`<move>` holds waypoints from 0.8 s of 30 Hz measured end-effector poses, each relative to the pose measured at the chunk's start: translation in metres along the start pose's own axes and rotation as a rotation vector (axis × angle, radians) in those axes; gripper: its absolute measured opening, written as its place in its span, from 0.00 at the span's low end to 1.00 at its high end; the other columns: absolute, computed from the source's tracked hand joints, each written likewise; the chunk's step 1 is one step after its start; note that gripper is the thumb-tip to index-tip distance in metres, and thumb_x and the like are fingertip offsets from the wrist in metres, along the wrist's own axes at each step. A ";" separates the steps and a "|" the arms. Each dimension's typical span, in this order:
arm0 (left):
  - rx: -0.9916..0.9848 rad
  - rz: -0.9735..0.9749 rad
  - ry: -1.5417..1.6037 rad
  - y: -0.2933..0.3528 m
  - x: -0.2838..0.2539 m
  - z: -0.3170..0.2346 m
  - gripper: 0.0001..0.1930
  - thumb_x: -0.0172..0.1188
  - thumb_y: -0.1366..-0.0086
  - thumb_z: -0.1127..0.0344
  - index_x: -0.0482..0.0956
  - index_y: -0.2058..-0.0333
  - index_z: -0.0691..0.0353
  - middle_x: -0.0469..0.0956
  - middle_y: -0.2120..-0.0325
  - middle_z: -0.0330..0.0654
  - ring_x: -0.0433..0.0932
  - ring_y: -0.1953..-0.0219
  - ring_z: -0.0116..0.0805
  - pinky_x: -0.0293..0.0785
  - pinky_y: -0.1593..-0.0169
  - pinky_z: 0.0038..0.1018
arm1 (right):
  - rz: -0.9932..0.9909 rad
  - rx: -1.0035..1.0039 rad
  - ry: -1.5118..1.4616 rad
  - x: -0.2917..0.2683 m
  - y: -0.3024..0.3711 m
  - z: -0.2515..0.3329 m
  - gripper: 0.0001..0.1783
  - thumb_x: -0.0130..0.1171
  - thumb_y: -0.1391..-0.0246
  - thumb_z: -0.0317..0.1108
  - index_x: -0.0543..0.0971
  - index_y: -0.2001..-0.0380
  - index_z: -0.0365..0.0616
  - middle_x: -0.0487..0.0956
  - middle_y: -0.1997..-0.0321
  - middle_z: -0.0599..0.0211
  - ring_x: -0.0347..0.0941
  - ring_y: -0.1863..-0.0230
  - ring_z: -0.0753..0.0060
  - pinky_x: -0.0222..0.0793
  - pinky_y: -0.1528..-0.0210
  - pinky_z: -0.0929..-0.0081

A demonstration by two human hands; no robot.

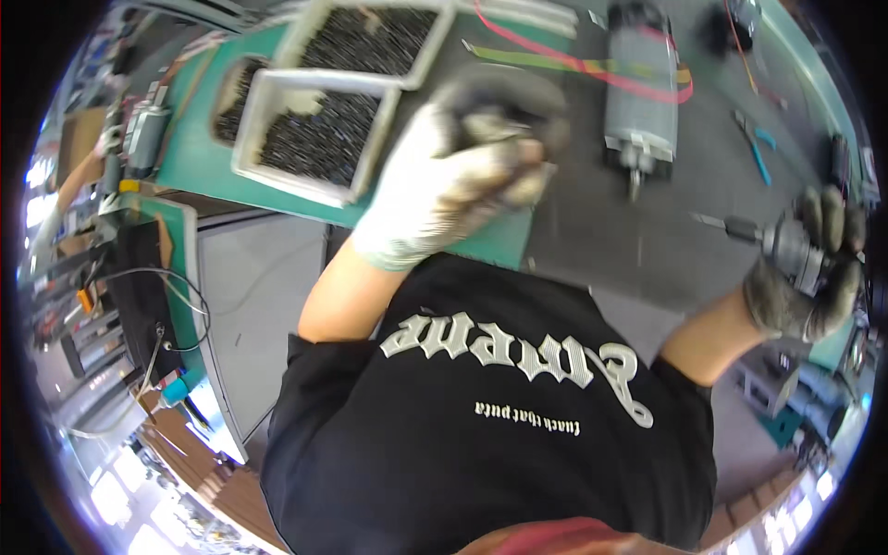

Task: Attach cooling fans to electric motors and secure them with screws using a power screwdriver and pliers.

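My left hand (462,176), in a white glove with soiled fingertips, is raised over the near edge of the bench and smeared by motion. Its fingers are closed around a dark, rounded part (513,88) whose kind the blur hides. At the right, my right hand (814,277) wears a dark-coated glove and grips a power screwdriver (786,245), its bit pointing left. Between and beyond my hands, a grey cylindrical motor (641,102) lies on the bench with its shaft toward me. A red cable (546,51) loops across it.
Two white trays (245,139) of small dark screws stand left of the motor on a green mat (199,162). Blue-handled pliers (758,153) lie right of the motor on the dark bench top (592,240). Another person's arm (79,180) shows at far left.
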State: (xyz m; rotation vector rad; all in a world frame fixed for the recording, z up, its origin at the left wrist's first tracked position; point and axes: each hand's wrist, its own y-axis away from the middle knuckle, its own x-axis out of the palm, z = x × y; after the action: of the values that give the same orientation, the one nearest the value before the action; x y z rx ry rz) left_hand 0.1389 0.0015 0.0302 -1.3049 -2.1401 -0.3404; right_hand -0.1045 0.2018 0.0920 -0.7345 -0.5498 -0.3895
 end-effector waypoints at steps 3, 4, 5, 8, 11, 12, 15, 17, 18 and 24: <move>-0.226 0.015 0.365 0.004 0.028 0.056 0.14 0.60 0.33 0.63 0.73 0.52 0.60 0.70 0.66 0.40 0.60 0.79 0.19 0.61 0.73 0.17 | -0.174 0.028 0.087 0.007 0.025 -0.001 0.08 0.56 0.47 0.33 0.72 0.67 0.41 0.68 0.69 0.67 0.65 0.62 0.72 0.62 0.62 0.74; -0.268 0.015 0.392 0.005 0.031 0.070 0.14 0.60 0.33 0.63 0.73 0.52 0.60 0.70 0.66 0.40 0.60 0.79 0.19 0.61 0.73 0.17 | -0.212 0.034 0.116 0.004 0.034 -0.002 0.08 0.56 0.46 0.33 0.72 0.67 0.40 0.68 0.69 0.66 0.65 0.62 0.71 0.62 0.62 0.74; -0.300 0.019 0.493 0.005 0.033 0.079 0.14 0.60 0.33 0.61 0.73 0.52 0.59 0.70 0.66 0.39 0.60 0.79 0.18 0.60 0.73 0.17 | -0.233 0.041 0.140 -0.003 0.041 0.007 0.08 0.55 0.46 0.33 0.72 0.67 0.40 0.68 0.68 0.66 0.65 0.62 0.71 0.62 0.62 0.74; -0.414 -0.051 0.714 0.006 0.045 0.090 0.16 0.61 0.34 0.56 0.75 0.53 0.57 0.72 0.68 0.36 0.58 0.81 0.16 0.57 0.74 0.15 | -0.285 0.040 0.198 0.021 0.053 -0.013 0.09 0.55 0.46 0.33 0.72 0.66 0.39 0.69 0.68 0.64 0.66 0.61 0.70 0.63 0.61 0.73; -0.449 -0.027 0.749 0.009 0.046 0.094 0.14 0.60 0.33 0.57 0.75 0.54 0.56 0.71 0.70 0.35 0.57 0.82 0.16 0.58 0.74 0.15 | -0.273 0.040 0.227 0.029 0.052 -0.020 0.09 0.55 0.45 0.33 0.72 0.66 0.38 0.69 0.67 0.63 0.67 0.61 0.68 0.64 0.61 0.72; -0.472 -0.020 0.760 0.012 0.047 0.094 0.13 0.59 0.33 0.57 0.75 0.54 0.56 0.70 0.72 0.34 0.57 0.82 0.17 0.58 0.74 0.15 | -0.275 0.041 0.233 0.031 0.051 -0.030 0.09 0.54 0.45 0.33 0.72 0.66 0.38 0.69 0.67 0.63 0.67 0.61 0.68 0.64 0.61 0.72; -0.405 -0.103 0.619 0.013 0.058 0.095 0.14 0.60 0.33 0.55 0.75 0.56 0.57 0.71 0.72 0.34 0.57 0.83 0.17 0.58 0.75 0.17 | -0.279 0.043 0.243 0.021 0.054 -0.029 0.10 0.54 0.44 0.34 0.73 0.65 0.37 0.70 0.66 0.61 0.68 0.61 0.67 0.65 0.60 0.71; -0.373 -0.146 0.549 0.015 0.058 0.096 0.15 0.60 0.34 0.54 0.75 0.56 0.58 0.71 0.73 0.34 0.57 0.84 0.18 0.59 0.75 0.17 | -0.279 0.044 0.250 0.016 0.054 -0.029 0.10 0.54 0.44 0.34 0.73 0.65 0.37 0.70 0.66 0.60 0.68 0.61 0.66 0.66 0.60 0.70; -0.396 -0.124 0.471 0.017 0.053 0.096 0.15 0.61 0.34 0.54 0.75 0.57 0.59 0.71 0.73 0.35 0.58 0.83 0.18 0.59 0.75 0.18 | -0.279 0.044 0.255 0.015 0.056 -0.027 0.10 0.53 0.44 0.34 0.73 0.65 0.36 0.70 0.66 0.60 0.69 0.61 0.66 0.66 0.60 0.70; -0.349 -0.019 -0.186 0.016 0.051 0.101 0.20 0.64 0.37 0.51 0.72 0.60 0.62 0.72 0.74 0.35 0.58 0.84 0.18 0.61 0.75 0.20 | -0.285 0.032 0.292 -0.009 0.064 -0.004 0.12 0.52 0.43 0.34 0.73 0.64 0.34 0.71 0.64 0.57 0.70 0.60 0.63 0.68 0.59 0.68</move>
State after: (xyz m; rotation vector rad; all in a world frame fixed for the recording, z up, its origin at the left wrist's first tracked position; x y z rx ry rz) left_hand 0.0998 0.0967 -0.0194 -1.5616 -2.3221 -0.6461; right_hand -0.0774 0.2439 0.0510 -0.5558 -0.3826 -0.7384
